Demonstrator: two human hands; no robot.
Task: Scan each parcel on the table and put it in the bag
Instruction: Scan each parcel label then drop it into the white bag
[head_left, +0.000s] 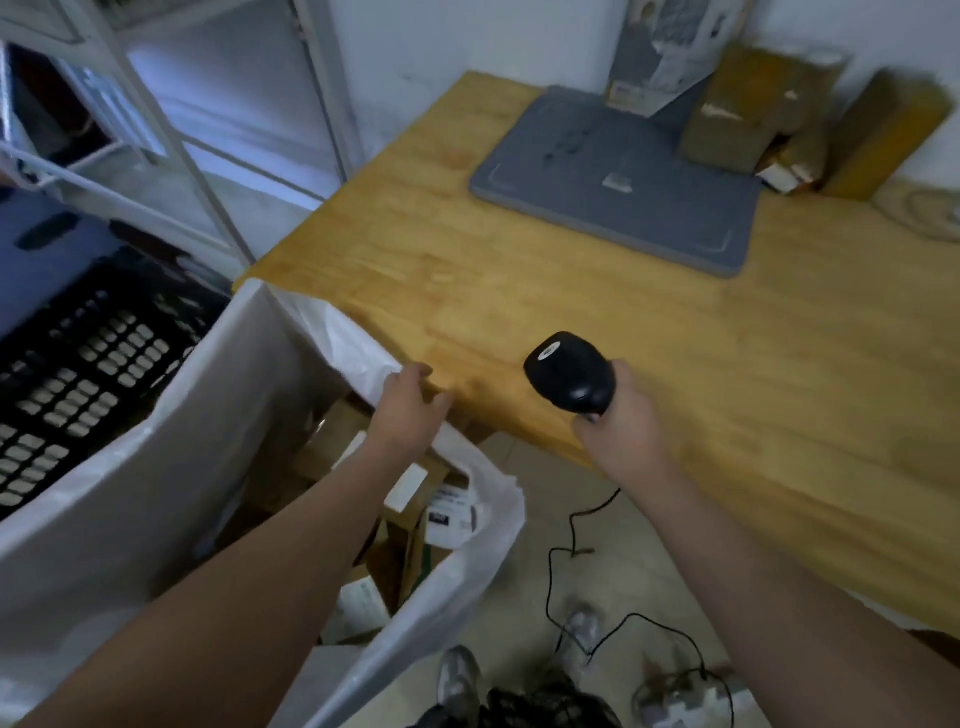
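The step right now is prob. getting the next parcel, b/c the left hand (410, 410) is carrying nothing & the near part of the table (519, 301) is bare wood.

To do it well: the left hand should be going for the flat grey parcel (623, 192) first, since it is lying closest, far back on the table. The brown boxes (737, 114) are standing behind it by the wall, so they can be waiting. It is best to be turning the label up, then aiming the scanner (569, 371) at it before dropping it in. The labels are too blurry to read from here. The cable (561, 561) is hanging down to the floor, so the right arm should be moving w/o tugging it.

The bag (156, 483) is standing open at the left, right by the table corner, w/ parcels (415, 499) piling up inside.

Hands: the left hand is reaching out low over the bag's rim, where it is meeting the table edge. Its fingers are lying loose & a bit spread, thumb out, holding nothing I can see. The right hand (623, 421) is wrapping its fingers round the scanner handle, w/ the scanner head pointing up & away over the table edge. Both arms are stretching forward, almost straight.
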